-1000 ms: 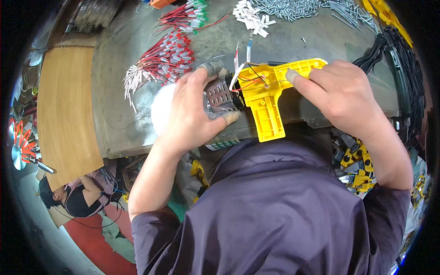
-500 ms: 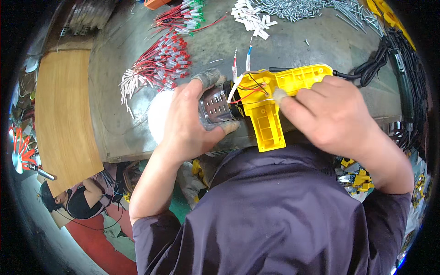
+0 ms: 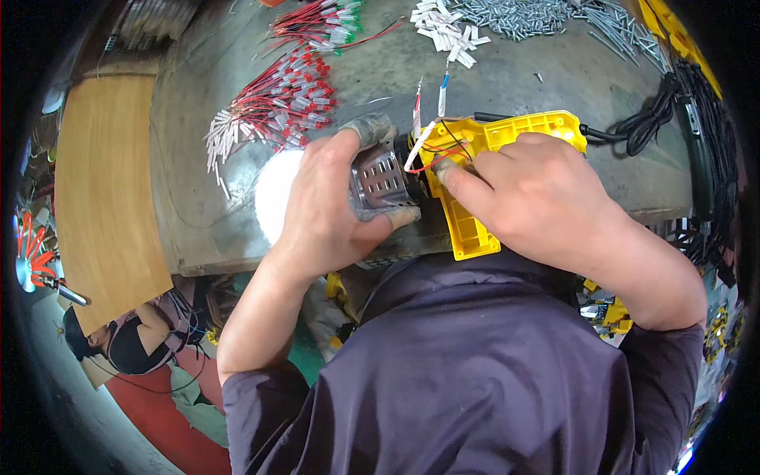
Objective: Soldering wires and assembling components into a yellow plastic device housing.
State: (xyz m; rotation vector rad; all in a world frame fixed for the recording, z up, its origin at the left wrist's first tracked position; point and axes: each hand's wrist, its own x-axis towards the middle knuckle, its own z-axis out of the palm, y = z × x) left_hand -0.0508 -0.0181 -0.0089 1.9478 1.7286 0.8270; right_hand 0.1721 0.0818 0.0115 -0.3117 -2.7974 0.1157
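Note:
My left hand (image 3: 317, 194) is closed around a slotted metal barrel (image 3: 381, 180) with a clear film about it; worn covers sit on its fingertips. To the right of the barrel is an opened yellow plastic tool housing (image 3: 473, 237), its ribbed handle pointing toward me. My right hand (image 3: 542, 182) lies curled over the housing, with one covered fingertip at the thin red wire (image 3: 429, 168) inside; its other fingertips are hidden. Two leads in white sleeves (image 3: 442, 96) stick up past the housing's far edge, with bare ends.
Bundles of red-wired parts (image 3: 289, 99) lie at the far left of the grey bench (image 3: 202, 214). White sleeves (image 3: 450, 32) and a heap of screws (image 3: 514, 17) are at the back. Black cable (image 3: 645, 127) runs along the right. A wooden board (image 3: 111, 190) and another person (image 3: 138, 344) are at left.
My right hand has moved left, bringing its covered fingertip from the housing's middle to the red wire near the barrel. The housing and barrel have shifted slightly right in the view.

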